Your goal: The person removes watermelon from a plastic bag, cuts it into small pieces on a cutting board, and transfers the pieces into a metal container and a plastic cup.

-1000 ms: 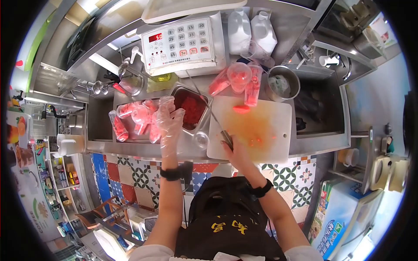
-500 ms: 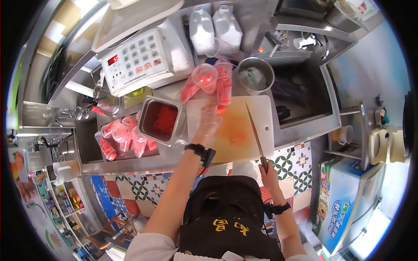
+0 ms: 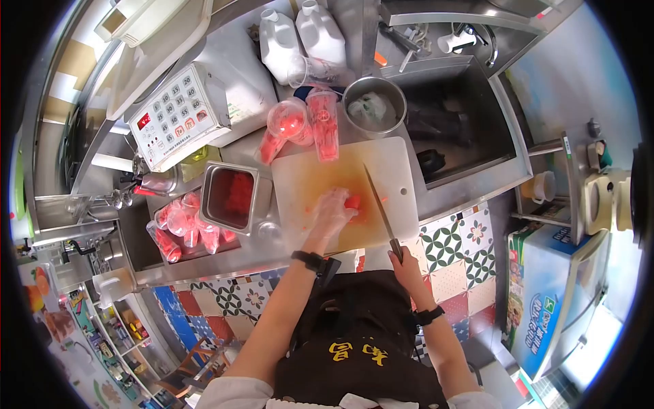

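Note:
On the white cutting board (image 3: 296, 167), stained orange in its middle, my left hand (image 3: 332, 210) wears a clear plastic glove. Its fingers are closed on a red piece of fruit (image 3: 353, 202), which looks like watermelon. My right hand (image 3: 407, 268) grips the handle of a long knife (image 3: 379, 202) at the board's near edge. The blade points away from me over the right half of the board, beside the fruit and apart from my left fingers. Small red scraps lie about on the board.
A steel container (image 3: 255, 187) of red fruit stands left of the board. Clear cups (image 3: 323, 129) of red fruit lie beyond it, and more cups (image 3: 180, 221) fill a recess at left. A steel pot (image 3: 402, 112), white jugs (image 3: 320, 37) and a sink (image 3: 477, 170) surround the board.
My left hand has moved from the board's far left edge toward its near middle with the red piece. The knife stays in my right hand. The whole view has shifted slightly.

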Demonstrator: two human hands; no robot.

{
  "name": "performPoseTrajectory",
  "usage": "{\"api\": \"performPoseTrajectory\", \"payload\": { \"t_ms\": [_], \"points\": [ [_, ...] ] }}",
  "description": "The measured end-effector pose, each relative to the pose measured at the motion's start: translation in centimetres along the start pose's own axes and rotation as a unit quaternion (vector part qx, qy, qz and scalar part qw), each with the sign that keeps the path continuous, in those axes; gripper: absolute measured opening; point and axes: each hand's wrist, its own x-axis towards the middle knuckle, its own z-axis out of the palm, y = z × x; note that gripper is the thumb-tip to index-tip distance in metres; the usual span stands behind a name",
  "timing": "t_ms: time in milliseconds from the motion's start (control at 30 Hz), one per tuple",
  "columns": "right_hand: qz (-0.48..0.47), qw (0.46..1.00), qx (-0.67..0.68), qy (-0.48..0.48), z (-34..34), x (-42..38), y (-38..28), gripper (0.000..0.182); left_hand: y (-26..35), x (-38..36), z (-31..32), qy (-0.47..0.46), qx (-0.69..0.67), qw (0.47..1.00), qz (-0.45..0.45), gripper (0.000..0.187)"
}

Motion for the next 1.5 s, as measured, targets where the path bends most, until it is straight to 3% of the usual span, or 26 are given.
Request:
{"api": "performPoseTrajectory", "payload": {
  "t_ms": [100, 200, 300, 400, 500, 600, 700, 800, 900, 1000, 1100, 1200, 1300, 1400, 1500],
  "points": [
    [0.0, 1.0, -0.012, -0.009, 0.7, 0.0, 0.3, 0.034, -0.2, 0.0, 0.6, 0.015, 0.063, 0.998, 0.007, 0.046],
    [0.001, 1.0, -0.012, -0.016, 1.1, 0.1, 0.2, 0.033, -0.9, 0.6, 1.5, -0.028, 0.003, 1.0, -0.005, 0.046],
    [-0.003, 0.999, -0.008, -0.032, 1.4, -0.1, -0.4, 0.032, -0.5, 0.1, 2.4, -0.037, -0.273, 0.961, -0.022, 0.054],
    [-0.018, 1.0, 0.0, -0.01, 1.4, -0.2, -1.1, 0.032, 1.5, -0.7, 1.3, -0.119, -0.544, 0.829, -0.049, 0.067],
    [-0.029, 0.999, 0.013, -0.002, 0.9, -0.2, -2.0, 0.031, 2.5, -1.1, 0.8, -0.108, -0.596, 0.788, -0.108, 0.072],
    [-0.049, 0.999, 0.013, 0.01, 0.5, -0.1, -2.7, 0.03, 2.6, -1.4, 0.8, -0.053, -0.696, 0.712, -0.079, 0.07],
    [-0.041, 0.999, -0.009, 0.001, 0.1, -0.2, -3.2, 0.029, 3.1, -1.6, -0.6, -0.026, -0.811, 0.576, -0.1, 0.054],
    [-0.061, 0.998, -0.017, 0.002, -0.2, -0.6, -3.6, 0.029, 2.8, -0.9, -0.9, -0.037, -0.881, 0.469, -0.049, 0.046],
    [-0.088, 0.996, -0.018, -0.023, -0.3, -1.1, -4.1, 0.029, 0.7, 0.8, 1.3, 0.01, -0.847, 0.503, -0.169, 0.055],
    [-0.066, 0.997, 0.029, -0.04, 0.5, -1.3, -4.8, 0.029, -0.1, 1.1, 3.7, -0.022, -0.863, 0.479, -0.159, 0.062],
    [-0.058, 0.995, 0.056, -0.057, 1.1, -1.1, -5.5, 0.029, 0.5, 1.1, 5.6, -0.069, -0.914, 0.366, -0.162, 0.058],
    [-0.061, 0.995, 0.031, -0.075, 0.8, -1.6, -6.4, 0.029, 4.3, -0.4, 2.1, -0.031, -0.87, 0.433, -0.236, 0.055],
    [-0.079, 0.996, 0.027, -0.024, 0.5, -2.4, -6.7, 0.028, 2.4, 0.3, 2.5, -0.059, -0.88, 0.429, -0.197, 0.055],
    [-0.047, 0.998, 0.02, -0.035, -0.5, -2.5, -7.3, 0.029, 3.2, 0.4, 1.4, -0.002, -0.844, 0.486, -0.229, 0.057],
    [-0.082, 0.996, 0.026, -0.015, -0.3, -2.1, -6.9, 0.028, 3.4, 0.6, 1.1, 0.003, -0.855, 0.465, -0.229, 0.059]
  ]
}}
